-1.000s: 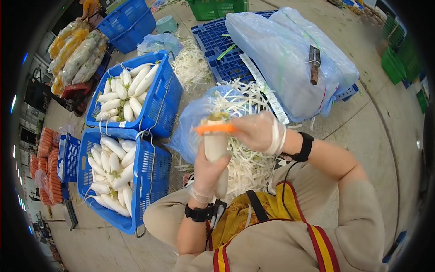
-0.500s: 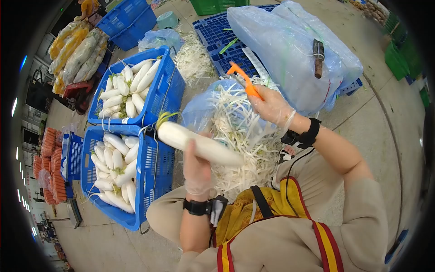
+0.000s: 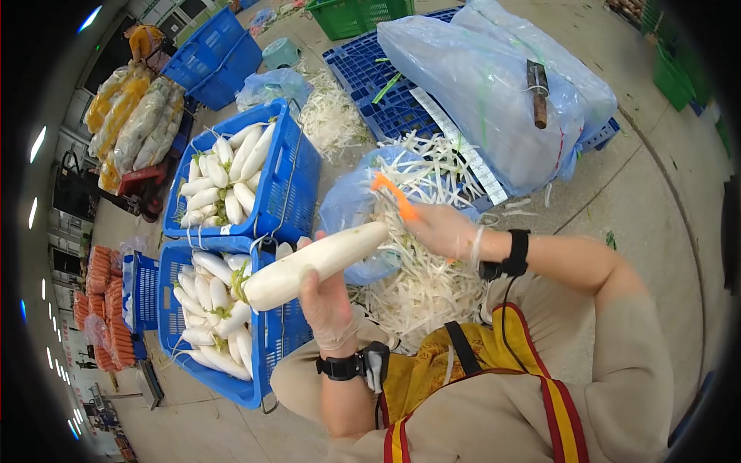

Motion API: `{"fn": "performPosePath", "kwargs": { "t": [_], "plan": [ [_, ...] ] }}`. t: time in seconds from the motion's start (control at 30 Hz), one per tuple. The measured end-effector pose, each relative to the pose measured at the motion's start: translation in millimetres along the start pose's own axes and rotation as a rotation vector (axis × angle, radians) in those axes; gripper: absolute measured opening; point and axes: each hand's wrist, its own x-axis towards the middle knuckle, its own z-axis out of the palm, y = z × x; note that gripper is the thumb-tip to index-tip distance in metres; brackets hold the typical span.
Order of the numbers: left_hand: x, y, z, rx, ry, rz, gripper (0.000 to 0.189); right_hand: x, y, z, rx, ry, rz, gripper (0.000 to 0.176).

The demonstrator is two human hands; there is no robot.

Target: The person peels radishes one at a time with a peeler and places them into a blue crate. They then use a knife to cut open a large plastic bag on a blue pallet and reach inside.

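Note:
My left hand [image 3: 330,305], in a thin clear glove, is closed around a long white daikon radish [image 3: 320,264]. The radish slants, its leafy stub at the lower left and its narrow end up to the right. In my right hand [image 3: 446,231], also gloved, is an orange peeler [image 3: 395,197], its head just above the radish's narrow end. Beneath both hands lies a heap of white peel strips [image 3: 421,301], partly over a blue plastic bag [image 3: 343,204].
Two blue crates, one nearer [image 3: 255,397] and one farther [image 3: 297,181], hold daikons on my left. A blue pallet [image 3: 370,92] ahead carries large wrapped bags [image 3: 478,92] with a wooden-handled knife [image 3: 538,96] on top. A person [image 3: 147,42] is at the far left.
The radish has swung so its narrow end points up-right and its leafy end has dropped. My right hand has come down and left with the peeler, close to the radish.

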Motion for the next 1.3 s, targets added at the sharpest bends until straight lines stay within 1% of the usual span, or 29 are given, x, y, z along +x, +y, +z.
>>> {"fn": "performPosePath", "kwargs": {
  "t": [0.03, 0.07, 0.13, 0.17, 0.23, 0.27, 0.33, 0.37, 0.4, 0.47, 0.5, 0.57, 0.6, 0.63, 0.67, 0.73, 0.8, 0.87, 0.9, 0.93, 0.97, 1.0, 1.03, 1.1, 1.13, 1.2, 1.23, 1.27, 1.3],
  "plan": [
    [-2, 2, 1, 0.086, 0.008, 0.07, 0.051, -10, -21, -6, 0.135, -0.054, 0.024, 0.037],
    [-3, 3, 1, 0.09, 0.008, 0.069, 0.051, -7, -16, -4, 0.139, -0.055, 0.025, 0.037],
    [-4, 6, 1, 0.214, -0.097, 0.128, 0.053, 2, -7, 1, -0.087, -0.378, 0.145, 0.038],
    [-5, 8, 2, 0.216, -0.106, 0.13, 0.053, 2, -5, 2, -0.085, -0.369, 0.142, 0.038],
    [-3, 9, 8, 0.281, -0.196, 0.223, 0.056, 4, -15, -7, 0.04, -0.227, 0.193, 0.04],
    [-2, 8, 8, 0.279, -0.189, 0.23, 0.056, -2, -21, -6, 0.035, -0.233, 0.188, 0.04],
    [-4, 8, 8, 0.321, -0.243, 0.276, 0.059, -25, -31, 9, 0.115, -0.173, -0.129, 0.041],
    [-4, 9, 8, 0.324, -0.248, 0.268, 0.059, -13, -7, 11, 0.037, -0.226, -0.056, 0.039],
    [-4, 11, 9, 0.345, -0.244, 0.269, 0.06, -8, -3, 5, 0.041, -0.219, -0.05, 0.039],
    [0, 11, 13, 0.357, -0.244, 0.289, 0.061, 4, 0, -6, 0.007, -0.331, 0.18, 0.039],
    [-1, 9, 15, 0.36, -0.243, 0.259, 0.059, -4, -22, -12, 0.137, -0.223, 0.108, 0.041],
    [-10, 15, 13, 0.419, -0.187, 0.269, 0.057, -10, -14, 5, 0.107, -0.265, 0.055, 0.042],
    [-10, 12, 16, 0.377, -0.189, 0.193, 0.052, -9, -6, 12, 0.079, -0.273, 0.016, 0.044],
    [-8, 13, 14, 0.328, -0.194, 0.12, 0.048, -3, 11, 13, -0.072, -0.475, 0.157, 0.044],
    [-6, 17, 8, 0.349, -0.166, 0.156, 0.048, 4, 28, 11, -0.246, -0.658, 0.302, 0.044],
    [-1, 15, -8, 0.034, 0.116, -0.194, 0.043, -4, 32, 11, -0.237, -0.519, 0.274, 0.044],
    [12, 38, -46, -0.109, 0.281, -0.272, 0.036, 1, 22, 2, -0.204, -0.515, 0.273, 0.044],
    [26, 72, -66, -0.181, 0.413, -0.085, 0.043, 4, 18, -6, -0.153, -0.483, 0.312, 0.043],
    [34, 89, -77, -0.209, 0.47, 0.012, 0.047, 5, 19, -11, -0.129, -0.47, 0.282, 0.043],
    [37, 102, -85, -0.215, 0.468, -0.026, 0.047, 5, 21, -14, -0.107, -0.459, 0.26, 0.043],
    [36, 118, -92, 0.518, 0.574, 0.23, 0.046, 7, 23, -16, -0.122, -0.437, 0.275, 0.042],
    [39, 126, -88, 0.889, 0.559, 0.347, 0.046, 14, 25, -15, -0.14, -0.418, 0.281, 0.042],
    [43, 133, -83, 1.255, 0.6, 0.482, 0.046, 19, 28, -13, -0.142, -0.414, 0.3, 0.042],
    [63, 140, -61, -0.082, 0.786, 0.296, 0.049, 31, 35, -6, -0.034, -0.305, 0.324, 0.041],
    [73, 123, -68, -0.082, 0.792, 0.287, 0.049, 40, 41, -3, -0.035, -0.307, 0.334, 0.041],
    [88, 65, -90, 0.155, 0.417, 0.151, 0.053, 59, 54, 3, -0.091, -0.266, 0.383, 0.037],
    [87, 34, -80, 0.284, 0.375, 0.066, 0.049, 69, 62, 8, 0.061, -0.254, 0.49, 0.032],
    [82, 2, -70, 0.413, 0.33, -0.019, 0.046, 77, 75, 18, 0.057, -0.259, 0.499, 0.032],
    [80, -28, -80, 0.647, 0.257, -0.099, 0.045, 86, 91, 30, -0.008, -0.167, 0.398, 0.029]
  ]
}}
